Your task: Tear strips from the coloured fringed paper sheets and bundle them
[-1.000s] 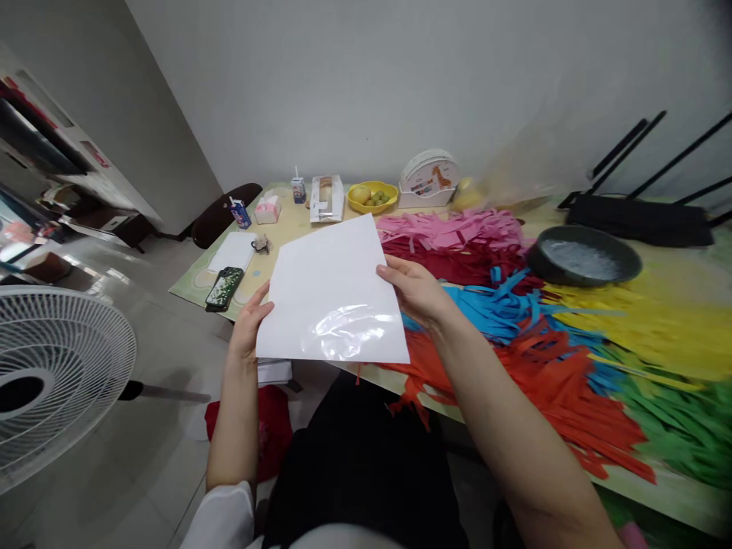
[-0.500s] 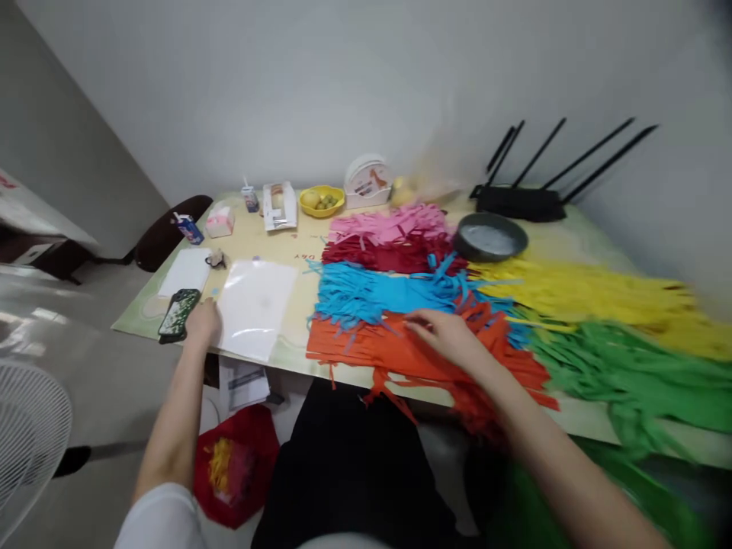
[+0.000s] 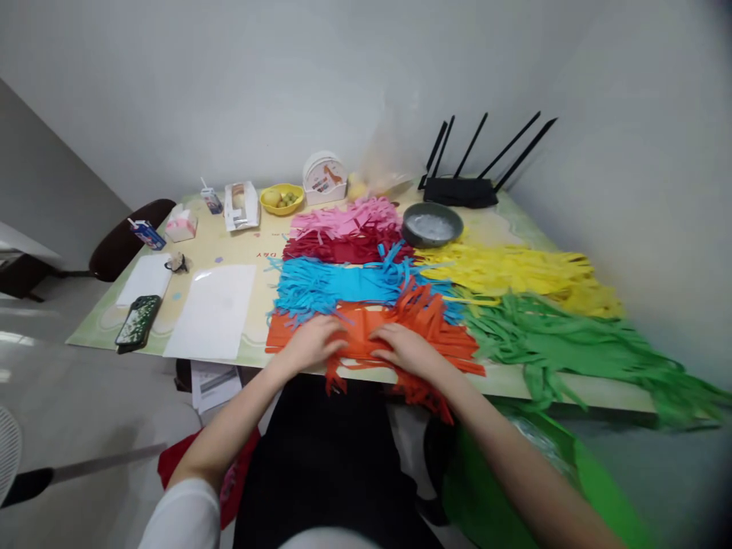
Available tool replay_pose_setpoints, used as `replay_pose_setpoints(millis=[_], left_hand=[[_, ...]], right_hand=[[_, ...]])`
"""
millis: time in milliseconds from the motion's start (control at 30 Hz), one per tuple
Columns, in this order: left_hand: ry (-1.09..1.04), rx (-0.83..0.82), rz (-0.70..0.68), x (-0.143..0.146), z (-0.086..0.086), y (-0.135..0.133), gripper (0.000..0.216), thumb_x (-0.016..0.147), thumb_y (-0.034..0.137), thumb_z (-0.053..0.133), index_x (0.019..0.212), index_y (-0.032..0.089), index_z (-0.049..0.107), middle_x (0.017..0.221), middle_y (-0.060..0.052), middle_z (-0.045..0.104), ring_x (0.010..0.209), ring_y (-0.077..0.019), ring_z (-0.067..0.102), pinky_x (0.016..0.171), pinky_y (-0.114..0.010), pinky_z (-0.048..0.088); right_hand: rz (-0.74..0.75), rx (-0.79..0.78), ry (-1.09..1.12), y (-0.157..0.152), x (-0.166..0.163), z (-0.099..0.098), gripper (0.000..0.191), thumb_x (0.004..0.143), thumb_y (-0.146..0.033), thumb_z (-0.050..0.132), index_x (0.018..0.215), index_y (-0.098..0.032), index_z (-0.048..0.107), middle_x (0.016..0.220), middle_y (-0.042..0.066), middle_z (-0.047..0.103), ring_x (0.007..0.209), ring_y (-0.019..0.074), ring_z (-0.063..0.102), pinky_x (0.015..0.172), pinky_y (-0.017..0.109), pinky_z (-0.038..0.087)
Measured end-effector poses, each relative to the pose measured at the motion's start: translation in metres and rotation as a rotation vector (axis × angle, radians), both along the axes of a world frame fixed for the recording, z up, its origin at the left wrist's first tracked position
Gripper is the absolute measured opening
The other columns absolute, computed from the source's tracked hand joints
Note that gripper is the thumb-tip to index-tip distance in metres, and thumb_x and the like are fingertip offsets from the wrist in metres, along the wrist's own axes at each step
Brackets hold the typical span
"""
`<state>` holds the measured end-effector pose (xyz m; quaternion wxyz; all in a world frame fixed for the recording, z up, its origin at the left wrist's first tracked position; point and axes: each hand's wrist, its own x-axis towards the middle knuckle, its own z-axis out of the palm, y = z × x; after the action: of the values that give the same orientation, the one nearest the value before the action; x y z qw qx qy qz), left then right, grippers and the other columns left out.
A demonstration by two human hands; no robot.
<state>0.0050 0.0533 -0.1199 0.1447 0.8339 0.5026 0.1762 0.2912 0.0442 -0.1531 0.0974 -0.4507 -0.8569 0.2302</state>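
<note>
Both my hands rest on a pile of orange paper strips (image 3: 435, 320) at the table's front edge. My left hand (image 3: 312, 343) has its fingers curled onto the left part of the pile. My right hand (image 3: 403, 347) lies just to its right, fingers bent down on the same strips. The fingertips of the two hands almost meet in the middle. Some orange strips hang over the table edge below my hands. Blue strips (image 3: 343, 282) lie just behind the orange ones. A glossy white sheet (image 3: 211, 311) lies flat on the table to the left of my hands.
Dark red (image 3: 343, 248), pink (image 3: 348, 217), yellow (image 3: 515, 271) and green (image 3: 560, 343) strips cover the table's middle and right. A grey bowl (image 3: 431, 225), a black router (image 3: 463, 191), a yellow fruit bowl (image 3: 281, 198) and cartons stand at the back. A phone (image 3: 137, 322) lies left.
The white sheet I held in both hands a second ago now lies on the table. My left hand has left it and joined my right hand on the orange strips. The view has swung right.
</note>
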Motion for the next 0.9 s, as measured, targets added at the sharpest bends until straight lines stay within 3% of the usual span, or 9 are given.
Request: replay_pose_setpoints(millis=[33,100,200,400,567,667,800,900], left_hand=[[0.018,-0.077,-0.144,0.023,-0.001,-0.004,0.026,0.089,0.03,0.055,0.112,0.021,0.064,0.115,-0.01,0.066,0.112,-0.0231,0.059,0.099,-0.034,0.046],[0.061,-0.176,-0.266,0.057,-0.005,-0.009,0.027,0.085,0.033,0.063,0.107,0.018,0.066,0.11,-0.011,0.067,0.107,-0.024,0.061,0.094,-0.034,0.048],[0.087,-0.228,-0.244,0.078,-0.012,-0.008,0.026,0.08,0.029,0.068,0.102,0.014,0.067,0.104,-0.013,0.067,0.1,-0.0263,0.062,0.088,-0.035,0.049],[0.074,-0.254,-0.176,0.078,-0.013,-0.007,0.013,0.079,0.013,0.06,0.089,0.015,0.069,0.099,-0.01,0.068,0.099,-0.0233,0.062,0.09,-0.032,0.046],[0.02,-0.209,-0.036,0.085,-0.011,-0.01,0.01,0.078,0.011,0.056,0.078,0.015,0.065,0.082,-0.008,0.07,0.081,-0.021,0.065,0.077,-0.03,0.049],[-0.039,-0.148,0.073,0.086,-0.007,-0.012,0.011,0.084,0.015,0.052,0.084,0.015,0.062,0.084,-0.008,0.071,0.078,-0.0198,0.066,0.074,-0.029,0.05],[-0.096,-0.055,0.143,0.081,-0.001,-0.014,0.02,0.093,0.018,0.04,0.1,0.017,0.059,0.106,-0.011,0.07,0.099,-0.0196,0.065,0.087,-0.03,0.048],[-0.069,-0.065,0.092,0.07,0.0,-0.013,0.017,0.091,0.019,0.046,0.098,0.019,0.061,0.102,-0.009,0.071,0.096,-0.0199,0.066,0.086,-0.03,0.049]], right_hand=[[0.002,0.001,-0.003,0.001,0.0,0.001,0.023,0.086,-0.026,0.063,0.106,-0.015,0.068,0.108,0.013,0.069,0.103,0.0257,0.062,0.093,0.038,0.048],[0.016,0.002,-0.011,0.003,0.001,0.004,0.021,0.086,-0.026,0.064,0.103,-0.014,0.069,0.104,0.012,0.069,0.101,0.0252,0.062,0.091,0.036,0.048],[0.037,0.009,-0.014,0.002,0.0,0.008,0.017,0.085,-0.024,0.065,0.097,-0.014,0.069,0.099,0.01,0.069,0.098,0.0245,0.062,0.088,0.034,0.047],[0.023,0.02,0.019,-0.002,0.005,0.017,0.01,0.086,-0.017,0.059,0.086,-0.015,0.069,0.091,0.011,0.068,0.09,0.0219,0.062,0.083,0.031,0.046],[-0.109,0.096,0.077,-0.036,-0.005,0.022,0.029,0.096,-0.022,0.041,0.11,-0.013,0.064,0.109,0.016,0.068,0.104,0.0249,0.061,0.095,0.038,0.046],[-0.124,0.116,0.096,-0.055,-0.034,0.01,0.036,0.092,-0.013,0.041,0.123,-0.01,0.059,0.123,0.018,0.064,0.116,0.0255,0.058,0.102,0.038,0.044],[-0.219,0.122,0.102,-0.048,-0.063,-0.012,0.053,0.083,-0.004,0.044,0.135,0.002,0.048,0.141,0.028,0.048,0.131,0.0314,0.047,0.109,0.047,0.038],[-0.25,0.113,0.113,-0.034,-0.053,-0.016,0.048,0.085,-0.006,0.043,0.131,-0.007,0.055,0.137,0.022,0.055,0.126,0.0284,0.052,0.107,0.046,0.04]])
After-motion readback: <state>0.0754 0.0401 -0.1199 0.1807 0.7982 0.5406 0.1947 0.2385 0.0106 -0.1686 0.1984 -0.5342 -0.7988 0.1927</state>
